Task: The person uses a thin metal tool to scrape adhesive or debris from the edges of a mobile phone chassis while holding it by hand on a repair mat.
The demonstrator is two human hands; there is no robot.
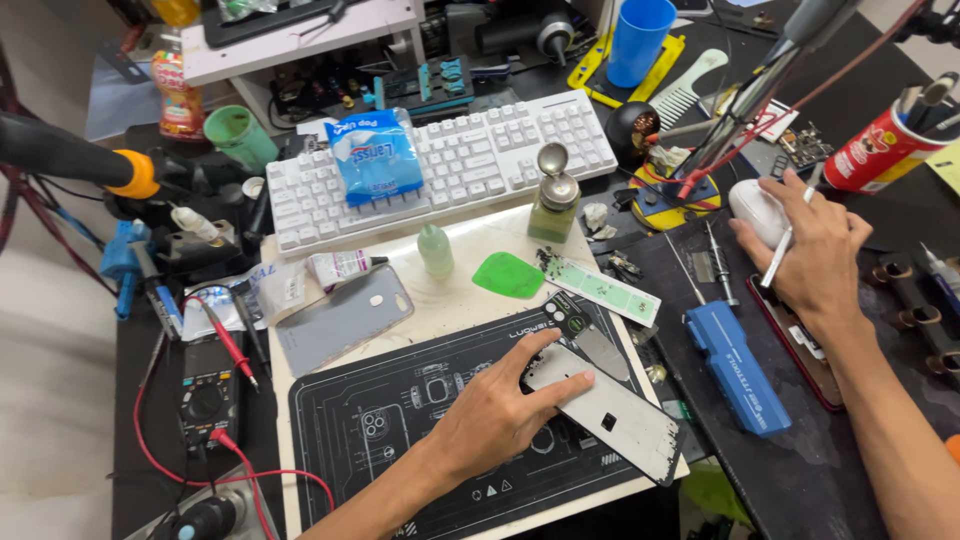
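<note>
Left hand [495, 410] flat on a bare phone frame/panel [615, 415], fingers spread, thumb at its far edge, pinning it on the dark repair mat [400, 400] at near-centre of the counter [800, 470]. Not gripping, just pressing down. Right hand [815, 255] out to the right, loosely closed round a thin white-tipped tool [785, 255], fingertips touching a white mouse [755, 210].

Progress, judged from the layout: phone already opened, grey back cover [345, 320] off and lying apart at left of mat; green pry pick [508, 275] and green strip [600, 290] lying just far of the frame. Frame looks stripped, no screen or board seen on it. Nothing reassembled yet, so roughly mid-job.

Counts:
- 1 frame, 1 back cover, 1 pick.
- 2 small bottles: soft green dropper [435, 250], pump-top solvent bottle [553, 205].
- 1 white keyboard [450, 165] far side, w/ 1 blue packet [375, 155] on it.
- 1 blue screwdriver case [738, 365] btwn the two hands.
- 1 multimeter [208, 385] near left, red lead on it.
- 1 blue cup [638, 40], 1 comb [690, 85] far right.
- 1 green cup [240, 135] far left.
</note>
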